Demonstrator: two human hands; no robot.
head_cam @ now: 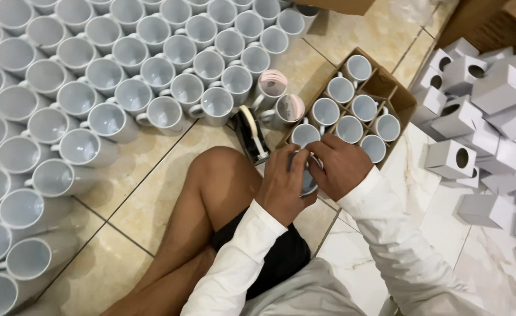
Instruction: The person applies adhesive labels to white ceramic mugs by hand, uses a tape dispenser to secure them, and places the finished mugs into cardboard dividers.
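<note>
We note both hands, left hand (282, 186) and right hand (341, 167), closed around one white mug (308, 182) beside the cardboard box's (407, 104) near corner; a slip risks chipping it on the tile floor (152, 199).

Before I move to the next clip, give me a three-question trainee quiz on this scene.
1. True or false: both hands grip one mug.
2. Which lies right of the carton? A) small white boxes B) a broom C) plates
3. What dark tool stands on the floor between the bare knee and the carton?

Key: 1. True: the left hand and right hand hold it together. 2. A, the boxes. 3. A tape dispenser.
</note>
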